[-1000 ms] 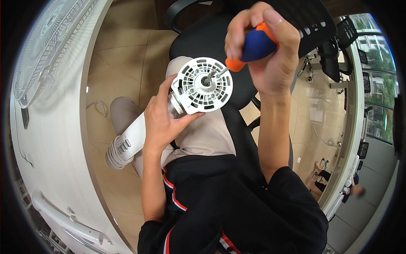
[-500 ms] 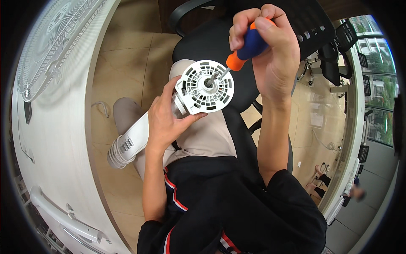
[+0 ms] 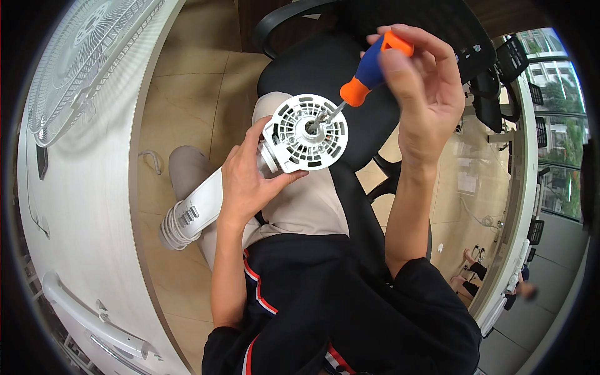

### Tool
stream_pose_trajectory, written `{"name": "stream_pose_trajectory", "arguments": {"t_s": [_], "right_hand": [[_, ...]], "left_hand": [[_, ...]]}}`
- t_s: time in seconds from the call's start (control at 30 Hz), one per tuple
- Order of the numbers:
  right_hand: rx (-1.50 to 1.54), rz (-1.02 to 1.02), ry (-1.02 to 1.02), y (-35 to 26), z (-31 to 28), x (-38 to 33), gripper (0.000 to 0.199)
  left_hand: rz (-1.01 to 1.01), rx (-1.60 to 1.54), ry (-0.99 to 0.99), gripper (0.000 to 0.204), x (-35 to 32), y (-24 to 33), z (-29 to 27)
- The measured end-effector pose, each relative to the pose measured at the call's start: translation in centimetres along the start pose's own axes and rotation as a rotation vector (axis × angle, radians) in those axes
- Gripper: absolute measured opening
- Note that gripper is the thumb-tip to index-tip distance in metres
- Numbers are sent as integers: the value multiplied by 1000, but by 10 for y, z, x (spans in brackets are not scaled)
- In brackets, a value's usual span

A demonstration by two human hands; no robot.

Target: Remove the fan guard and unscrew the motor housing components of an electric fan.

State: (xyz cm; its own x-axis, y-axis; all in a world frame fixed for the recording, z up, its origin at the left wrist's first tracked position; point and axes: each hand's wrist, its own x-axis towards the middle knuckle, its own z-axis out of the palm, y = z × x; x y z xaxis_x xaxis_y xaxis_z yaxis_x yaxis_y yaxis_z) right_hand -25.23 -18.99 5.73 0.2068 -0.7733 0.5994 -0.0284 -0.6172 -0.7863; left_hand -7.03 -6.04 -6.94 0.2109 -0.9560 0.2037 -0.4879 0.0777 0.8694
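Note:
My left hand (image 3: 245,181) grips the white motor housing of a fan (image 3: 331,149) from its left side, thumb below and fingers behind. The housing's round, slotted face points up, with a metal shaft at its centre. A white fan neck (image 3: 206,197) slants down to the left from the housing, over my legs. In my right hand (image 3: 431,100) is a screwdriver (image 3: 370,70) with a blue and orange handle. Its tip meets the housing's face just right of the shaft. The fingertips hold the handle's top end, with the palm away from it; the thumb is slightly blurred.
On the white table (image 3: 94,206) at left lie a wire fan grille (image 3: 75,69) and a curved white tubular part (image 3: 94,319). A black office chair (image 3: 325,69) stands ahead of me. Another person's legs (image 3: 476,275) show at the far right.
My right hand has shifted right and slightly down, its grip loosened from around the handle to the fingertips. The screwdriver and the housing have moved slightly down and right in view.

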Motion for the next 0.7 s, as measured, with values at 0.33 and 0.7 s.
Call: {"name": "stream_pose_trajectory", "arguments": {"t_s": [0.33,0.7], "right_hand": [[45,-42,-51,-6,-4,4,35],[72,-32,-19,-2,-8,1,34]], "left_hand": [[5,-14,-2,95,0,-2,2],[10,-3,-2,94,0,-1,1]]}}
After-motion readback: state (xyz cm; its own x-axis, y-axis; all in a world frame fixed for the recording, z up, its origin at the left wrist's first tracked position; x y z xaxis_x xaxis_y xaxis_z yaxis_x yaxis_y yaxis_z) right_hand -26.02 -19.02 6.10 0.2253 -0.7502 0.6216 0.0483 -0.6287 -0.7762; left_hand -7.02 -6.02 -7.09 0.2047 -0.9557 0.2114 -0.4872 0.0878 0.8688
